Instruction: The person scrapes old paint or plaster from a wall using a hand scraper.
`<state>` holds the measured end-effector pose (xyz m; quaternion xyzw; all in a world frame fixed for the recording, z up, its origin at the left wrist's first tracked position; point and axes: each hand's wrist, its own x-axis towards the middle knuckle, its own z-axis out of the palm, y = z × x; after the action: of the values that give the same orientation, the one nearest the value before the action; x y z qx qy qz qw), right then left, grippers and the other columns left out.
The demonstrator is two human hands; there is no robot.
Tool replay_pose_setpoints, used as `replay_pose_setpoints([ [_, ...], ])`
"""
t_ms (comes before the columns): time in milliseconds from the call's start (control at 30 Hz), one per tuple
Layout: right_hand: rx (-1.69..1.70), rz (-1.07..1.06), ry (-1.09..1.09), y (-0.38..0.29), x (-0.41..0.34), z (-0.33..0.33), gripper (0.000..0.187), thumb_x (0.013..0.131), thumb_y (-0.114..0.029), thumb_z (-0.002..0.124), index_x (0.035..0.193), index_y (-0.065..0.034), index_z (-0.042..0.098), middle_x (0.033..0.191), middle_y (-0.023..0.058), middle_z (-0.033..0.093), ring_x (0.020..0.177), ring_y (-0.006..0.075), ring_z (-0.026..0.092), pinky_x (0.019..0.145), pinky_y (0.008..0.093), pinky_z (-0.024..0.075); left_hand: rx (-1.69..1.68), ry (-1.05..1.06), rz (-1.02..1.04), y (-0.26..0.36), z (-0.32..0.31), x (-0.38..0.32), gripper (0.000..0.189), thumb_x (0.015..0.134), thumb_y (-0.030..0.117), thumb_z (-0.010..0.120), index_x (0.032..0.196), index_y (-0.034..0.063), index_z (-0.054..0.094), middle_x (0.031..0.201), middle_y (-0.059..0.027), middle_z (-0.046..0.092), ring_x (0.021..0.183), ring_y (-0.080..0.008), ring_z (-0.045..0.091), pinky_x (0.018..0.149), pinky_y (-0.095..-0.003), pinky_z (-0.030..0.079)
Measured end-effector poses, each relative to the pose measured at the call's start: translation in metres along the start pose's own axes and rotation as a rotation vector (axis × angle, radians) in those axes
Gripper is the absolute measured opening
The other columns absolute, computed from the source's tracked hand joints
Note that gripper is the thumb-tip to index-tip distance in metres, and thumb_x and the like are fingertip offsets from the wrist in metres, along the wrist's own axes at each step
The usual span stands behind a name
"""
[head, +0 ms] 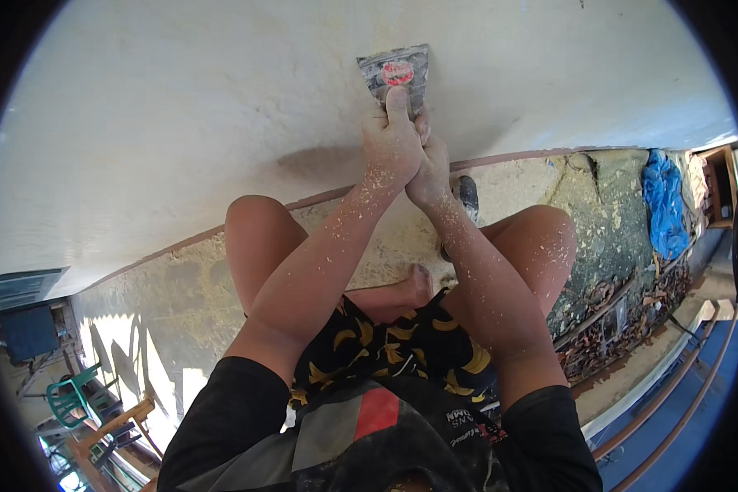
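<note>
A metal scraper blade [406, 64] with a red round mark lies against the pale wall [178, 117], its wide edge pointing up the wall. Both hands meet at its lower end. My left hand [392, 144] grips the scraper, with the thumb laid along the blade. Behind and to the right of it, my right hand [432, 169] wraps the scraper's lower part, where the handle is hidden by the fingers. Pale flakes speckle both forearms. Faint rough patches mark the wall to the left of the blade.
Below the wall is a stained concrete floor [190, 307], with dark footwear [467, 197] near my right wrist. To the right are a blue plastic sheet [665, 206], dry leaves [621, 332] and curved brown rails [682, 393]. A green plastic chair [71, 400] and wooden furniture [111, 424] stand lower left.
</note>
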<state>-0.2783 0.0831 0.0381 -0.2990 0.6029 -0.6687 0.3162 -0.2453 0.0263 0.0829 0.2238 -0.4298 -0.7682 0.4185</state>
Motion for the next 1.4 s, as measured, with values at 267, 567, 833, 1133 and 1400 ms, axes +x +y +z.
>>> replay_pose_setpoints([
  [267,0.036,-0.022,0.064,0.026,-0.012,0.002,0.042,0.092,-0.034,0.04,0.088,0.0056,0.056,0.074,0.0096,0.06,0.068,0.0125,0.055,0.061,0.029,0.0441,0.082,0.077,-0.063,-0.011,-0.005,-0.013,0.038,0.094,0.029,0.041,0.068,0.0025,0.046,0.05,-0.0015,0.044,0.041,-0.0084,0.038,0.039,-0.0233,0.03],
  [567,0.135,0.039,0.11,0.046,-0.025,0.0,0.044,0.092,-0.036,0.039,0.088,0.0041,0.057,0.075,0.0106,0.061,0.071,0.0128,0.059,0.064,0.0282,0.0455,0.154,0.11,-0.144,-0.029,-0.012,-0.023,0.037,0.093,0.03,0.042,0.07,0.0009,0.049,0.053,-0.0028,0.047,0.042,-0.0085,0.04,0.038,-0.0238,0.031],
  [833,-0.051,0.001,0.111,0.026,-0.027,0.011,0.039,0.094,-0.03,0.037,0.109,0.0005,0.056,0.094,0.0127,0.062,0.089,0.0169,0.057,0.079,0.0307,0.0431,0.08,0.077,-0.159,-0.022,-0.021,-0.022,0.032,0.094,0.026,0.041,0.075,0.0015,0.048,0.055,-0.0021,0.046,0.042,-0.0079,0.039,0.039,-0.0232,0.03],
  [1133,-0.122,-0.123,0.206,0.038,-0.036,0.015,0.038,0.093,-0.03,0.04,0.095,0.004,0.057,0.075,0.0124,0.063,0.072,0.0172,0.059,0.067,0.0309,0.0458,0.047,0.136,-0.16,-0.032,-0.031,-0.032,0.04,0.094,0.032,0.041,0.07,0.0004,0.049,0.053,-0.0027,0.046,0.044,-0.0084,0.04,0.04,-0.0232,0.031],
  [1400,-0.048,-0.004,0.162,0.08,-0.041,0.024,0.035,0.092,-0.028,0.042,0.091,0.0032,0.057,0.084,0.0164,0.061,0.078,0.0162,0.058,0.069,0.031,0.0444,0.062,0.09,-0.242,-0.051,-0.06,-0.035,0.038,0.093,0.035,0.042,0.072,0.0026,0.044,0.062,-0.0069,0.047,0.05,-0.0121,0.04,0.045,-0.026,0.034],
])
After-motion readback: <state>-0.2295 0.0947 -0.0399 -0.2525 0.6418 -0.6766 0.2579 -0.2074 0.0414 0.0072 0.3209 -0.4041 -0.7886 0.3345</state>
